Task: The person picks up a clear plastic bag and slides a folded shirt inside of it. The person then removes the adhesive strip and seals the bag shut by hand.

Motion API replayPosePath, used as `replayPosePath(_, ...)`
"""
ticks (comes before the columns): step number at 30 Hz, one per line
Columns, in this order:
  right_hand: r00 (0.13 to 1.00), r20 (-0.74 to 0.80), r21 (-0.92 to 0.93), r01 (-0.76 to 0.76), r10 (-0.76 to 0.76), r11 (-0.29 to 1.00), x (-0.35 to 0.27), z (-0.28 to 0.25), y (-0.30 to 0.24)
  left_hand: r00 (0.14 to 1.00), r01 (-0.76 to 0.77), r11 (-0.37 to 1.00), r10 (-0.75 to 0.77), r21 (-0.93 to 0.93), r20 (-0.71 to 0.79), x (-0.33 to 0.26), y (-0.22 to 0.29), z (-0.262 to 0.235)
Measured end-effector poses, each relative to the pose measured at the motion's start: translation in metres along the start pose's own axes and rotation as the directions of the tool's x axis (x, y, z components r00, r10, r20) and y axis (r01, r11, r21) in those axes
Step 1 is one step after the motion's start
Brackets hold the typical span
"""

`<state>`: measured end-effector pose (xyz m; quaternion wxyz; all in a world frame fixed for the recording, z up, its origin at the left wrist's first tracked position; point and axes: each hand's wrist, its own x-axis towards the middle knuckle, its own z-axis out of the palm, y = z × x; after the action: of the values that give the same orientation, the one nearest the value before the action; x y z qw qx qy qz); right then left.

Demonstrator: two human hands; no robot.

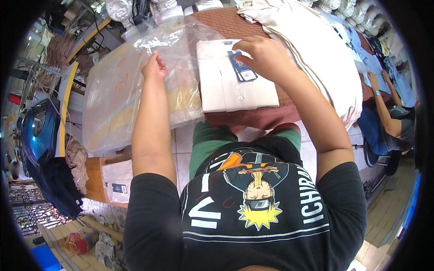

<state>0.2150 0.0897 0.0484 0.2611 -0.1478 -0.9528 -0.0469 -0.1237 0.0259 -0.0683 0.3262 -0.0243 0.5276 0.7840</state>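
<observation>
1. Two hands busy: left hand (154,67) pinches clear poly bag (135,86), 10 o'clock of shirt.
2. Right hand (264,56) grips blue hangtag (242,67) on folded cream shirt (235,79), table centre.
3. Shirt folded, tagged; not yet bagged.

Bare table (253,118) below the folded shirt (235,83); stacked cloth (312,49) crowds its right side.

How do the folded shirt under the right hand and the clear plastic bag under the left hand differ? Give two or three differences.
The folded shirt is opaque cream cloth; the plastic bag is see-through and glossy. The shirt lies as a neat, flat rectangle, while the bag is crumpled and spreads much wider. The shirt bears a dark hangtag at the right hand; the bag, touched by the left hand, has none. Both lie in front of the person.
</observation>
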Motion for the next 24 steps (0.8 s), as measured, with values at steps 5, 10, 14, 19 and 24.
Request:
replayPosePath(5, 0.966, 0.107, 0.005, -0.236, 0.234, 0.972, -0.024, 0.002, 0.017, 0.993, 0.047, 0.997, -0.052, -0.054, -0.102, 0.009, -0.008, -0.028)
replayPosePath(10, 0.933, 0.136, 0.018, -0.338, 0.333, 0.941, -0.044, -0.001, 0.027, 0.994, 0.041, 0.995, -0.049, -0.086, -0.1, 0.02, -0.002, -0.042)
replayPosePath(14, 0.93, 0.162, 0.108, -0.35, 0.331, 0.93, -0.047, 0.002, 0.018, 0.995, 0.041, 0.997, -0.047, -0.072, -0.086, 0.023, 0.003, -0.051)
replayPosePath(19, 0.99, 0.103, 0.241, -0.122, 0.099, 0.963, -0.022, 0.052, -0.043, 0.998, 0.063, 0.992, -0.066, -0.108, -0.024, 0.019, 0.012, -0.039)
replayPosePath(24, 0.993, -0.072, 0.141, -0.085, 0.096, 0.986, 0.027, 0.106, -0.06, 0.997, -0.07, 0.987, 0.064, -0.146, -0.041, -0.004, 0.042, -0.021)
